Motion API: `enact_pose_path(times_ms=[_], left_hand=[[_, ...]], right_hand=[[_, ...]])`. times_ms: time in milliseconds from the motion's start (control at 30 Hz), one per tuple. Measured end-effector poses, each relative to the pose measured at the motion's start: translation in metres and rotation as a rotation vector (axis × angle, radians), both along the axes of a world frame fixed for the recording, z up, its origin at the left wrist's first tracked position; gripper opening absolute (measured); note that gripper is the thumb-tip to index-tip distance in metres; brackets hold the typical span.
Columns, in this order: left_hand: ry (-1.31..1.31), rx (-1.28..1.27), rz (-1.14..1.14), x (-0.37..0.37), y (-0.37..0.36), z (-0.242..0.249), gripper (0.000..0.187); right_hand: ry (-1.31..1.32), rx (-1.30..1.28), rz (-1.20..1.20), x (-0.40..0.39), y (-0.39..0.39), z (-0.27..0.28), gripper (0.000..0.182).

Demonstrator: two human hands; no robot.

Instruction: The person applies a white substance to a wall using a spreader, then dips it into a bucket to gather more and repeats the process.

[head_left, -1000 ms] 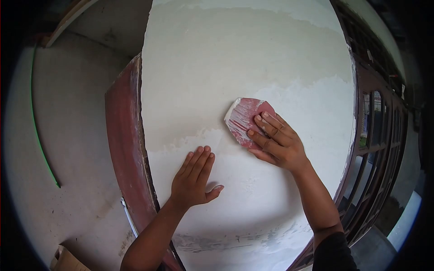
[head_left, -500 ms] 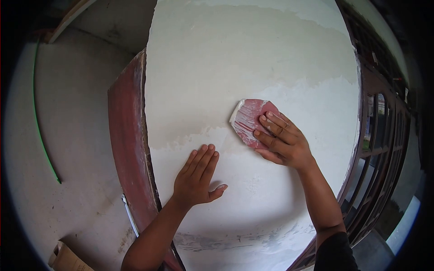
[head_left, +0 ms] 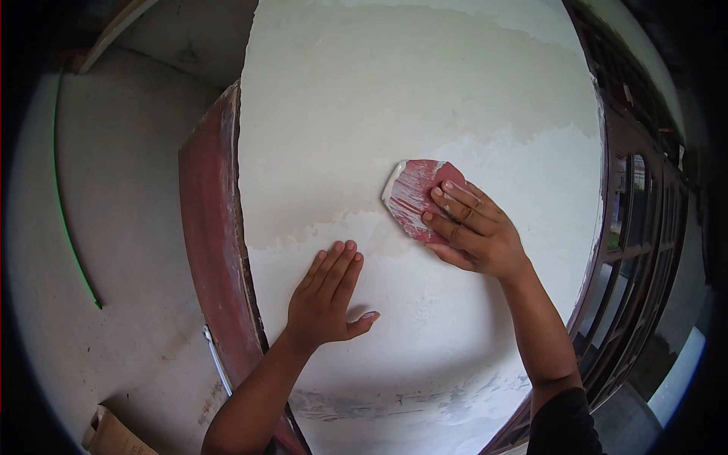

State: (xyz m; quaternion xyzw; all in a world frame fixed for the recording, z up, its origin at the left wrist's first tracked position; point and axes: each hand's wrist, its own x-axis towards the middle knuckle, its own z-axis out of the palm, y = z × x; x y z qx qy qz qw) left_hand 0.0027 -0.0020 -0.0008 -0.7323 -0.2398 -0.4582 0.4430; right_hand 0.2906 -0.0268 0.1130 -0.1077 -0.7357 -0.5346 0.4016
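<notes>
A sheet of red sandpaper (head_left: 413, 199) is pressed flat against the plastered wall (head_left: 394, 98) by the right hand (head_left: 470, 231). The sheet is not gripped: the fingers (head_left: 455, 206) are laid extended over its right half and hold it to the surface by pressure alone, and the thumb is hidden under the hand. The exposed left half of the sheet, ahead of the fingertips, is streaked with white dust.

The left hand (head_left: 327, 296) is released and holds nothing. It is spread palm-down on the wall, below and to the left of the right hand, well apart from the sheet, with the thumb stuck out to the side.

The sheet is located on the ragged border between a smoother band above the right hand and a whiter, rougher coat beneath both hands. Left of the left hand, the wall is bounded by a red frame (head_left: 208, 227) with chipped paint. Right of the right forearm, a dark window frame (head_left: 637, 227) is seen.

Probable faults, as judged from this position:
- Slipping of the sheet from under the fingers, since nothing but pressure retains it
- Clogging of the grit by the white dust, which would reduce cutting
- Grooves in the coat, caused by pressure concentrated under the fingertips
- Scuffing of the knuckles on the rough plaster if the sheet escapes
</notes>
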Motion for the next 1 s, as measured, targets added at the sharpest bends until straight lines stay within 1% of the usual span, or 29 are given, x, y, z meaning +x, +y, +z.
enact_pose_path(times_ms=[100, 200, 333, 400, 500, 567, 633, 667, 700, 767, 800, 900, 933, 967, 1000], left_hand=[[0.010, 0.000, -0.008, -0.002, 0.000, 0.000, 0.078], [-0.004, 0.003, -0.015, 0.000, 0.001, 0.000, 0.078], [0.008, 0.001, -0.007, -0.002, 0.001, 0.000, 0.079], [0.012, -0.004, -0.008, -0.001, 0.001, 0.000, 0.080], [0.014, -0.001, -0.013, -0.002, 0.001, 0.000, 0.079], [-0.003, 0.013, -0.010, 0.001, 0.001, 0.000, 0.079], [-0.005, 0.016, -0.008, 0.001, 0.000, 0.001, 0.079], [-0.001, 0.020, -0.009, 0.001, 0.000, 0.001, 0.078], [-0.003, 0.021, -0.007, 0.000, 0.000, 0.001, 0.078], [0.000, 0.018, -0.020, 0.000, 0.000, 0.001, 0.077], [0.000, 0.017, -0.023, 0.000, 0.000, 0.000, 0.077], [0.002, 0.023, -0.025, -0.001, 0.001, 0.000, 0.077], [0.001, 0.021, -0.025, -0.001, 0.001, 0.000, 0.077], [0.001, 0.019, -0.025, -0.001, 0.001, 0.000, 0.077], [0.003, 0.019, -0.031, -0.001, 0.001, 0.000, 0.077]], right_hand=[[-0.021, 0.017, -0.051, 0.012, 0.011, -0.003, 0.038], [0.019, 0.006, -0.033, 0.034, 0.010, -0.016, 0.039], [0.024, 0.023, 0.042, 0.017, 0.003, -0.005, 0.041], [-0.015, 0.012, -0.016, 0.007, 0.002, 0.001, 0.042], [-0.013, 0.013, -0.055, 0.023, 0.012, -0.004, 0.042], [0.004, 0.031, -0.034, 0.028, 0.009, -0.011, 0.042], [0.088, 0.028, 0.031, 0.021, -0.001, -0.012, 0.045], [0.080, 0.069, 0.127, 0.007, -0.009, -0.008, 0.039], [0.078, 0.069, 0.129, -0.004, -0.009, -0.008, 0.039], [0.247, -0.110, 0.459, -0.020, -0.011, -0.009, 0.027], [0.247, -0.111, 0.456, -0.028, -0.013, -0.008, 0.027], [0.761, -0.822, 0.865, -0.046, -0.025, 0.002, 0.023], [0.851, -0.888, 0.884, -0.049, -0.027, 0.007, 0.024], [0.854, -0.885, 0.880, -0.046, -0.026, 0.011, 0.024], [0.881, -0.959, 0.843, -0.043, -0.023, 0.014, 0.024]])
